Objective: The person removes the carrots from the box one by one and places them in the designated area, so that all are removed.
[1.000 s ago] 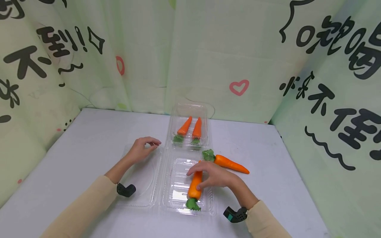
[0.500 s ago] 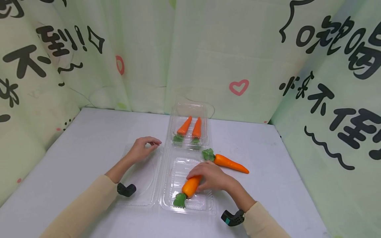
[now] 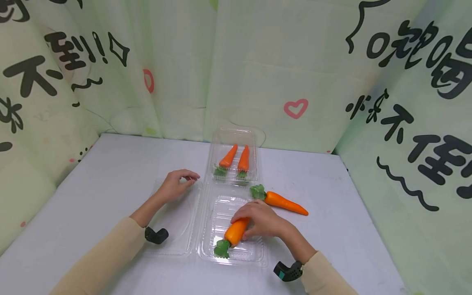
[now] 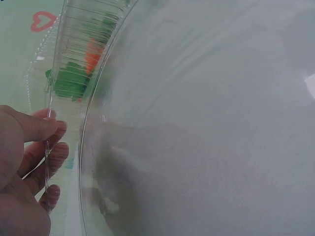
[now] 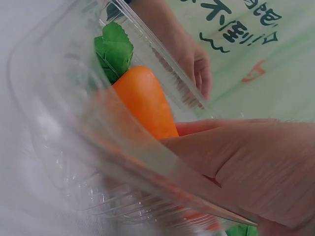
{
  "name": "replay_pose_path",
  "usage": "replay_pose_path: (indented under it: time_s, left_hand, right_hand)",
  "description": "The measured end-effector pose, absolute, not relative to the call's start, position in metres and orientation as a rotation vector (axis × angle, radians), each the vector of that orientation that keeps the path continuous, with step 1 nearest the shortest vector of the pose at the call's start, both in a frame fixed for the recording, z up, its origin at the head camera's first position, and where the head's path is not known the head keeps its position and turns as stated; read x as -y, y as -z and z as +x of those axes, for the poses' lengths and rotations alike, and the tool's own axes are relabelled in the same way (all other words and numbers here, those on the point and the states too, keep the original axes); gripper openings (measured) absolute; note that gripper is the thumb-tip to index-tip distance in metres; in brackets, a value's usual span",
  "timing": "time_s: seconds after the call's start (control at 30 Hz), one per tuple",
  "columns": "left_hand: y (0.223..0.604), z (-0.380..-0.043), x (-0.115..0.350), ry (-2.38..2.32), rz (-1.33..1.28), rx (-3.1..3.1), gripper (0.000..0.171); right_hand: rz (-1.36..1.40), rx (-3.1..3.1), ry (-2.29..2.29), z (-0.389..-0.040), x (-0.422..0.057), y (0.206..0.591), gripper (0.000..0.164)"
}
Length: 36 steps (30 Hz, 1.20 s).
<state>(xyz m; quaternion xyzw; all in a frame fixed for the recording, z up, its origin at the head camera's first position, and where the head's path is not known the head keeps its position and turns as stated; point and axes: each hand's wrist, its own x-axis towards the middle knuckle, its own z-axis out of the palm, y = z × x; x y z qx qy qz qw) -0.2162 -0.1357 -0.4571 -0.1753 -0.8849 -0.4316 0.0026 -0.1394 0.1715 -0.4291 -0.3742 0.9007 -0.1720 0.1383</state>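
My right hand (image 3: 258, 219) grips an orange carrot (image 3: 236, 232) by its narrow end, inside a clear plastic container (image 3: 217, 209). The carrot's green leafy top points toward the container's near left corner, and its tip is hidden by the hand. In the right wrist view the carrot (image 5: 145, 101) shows behind the clear wall. My left hand (image 3: 178, 184) pinches the edge of the container's opened lid (image 3: 175, 225), which lies to the left; the thumb and fingers (image 4: 42, 130) stand on either side of that edge in the left wrist view.
Another carrot (image 3: 285, 203) lies on the white table (image 3: 324, 237) right of the container, leaves toward it. Behind stands a second clear container (image 3: 236, 135) with two carrots (image 3: 229, 155) in it. A printed curtain (image 3: 254, 73) surrounds the table's back and sides.
My right hand has closed around the carrot and turned it, so its leafy end has swung left from pointing straight toward me. The left hand holds its place.
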Motion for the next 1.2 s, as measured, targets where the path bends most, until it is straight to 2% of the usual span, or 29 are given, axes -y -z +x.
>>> replay_pose_path:
  time_s: [0.9, 1.2]
  left_hand:
    - [0.4544, -0.2155, 0.1373, 1.362, -0.535, 2.775, 0.02]
    - [0.456, -0.2167, 0.138, 1.356, -0.546, 2.751, 0.02]
  right_hand:
    - [-0.925, -2.521, 0.883, -0.1392, -0.1718, 0.4248, 0.041]
    - [-0.784, -2.513, 1.071, -0.1381, -0.171, 0.425, 0.043]
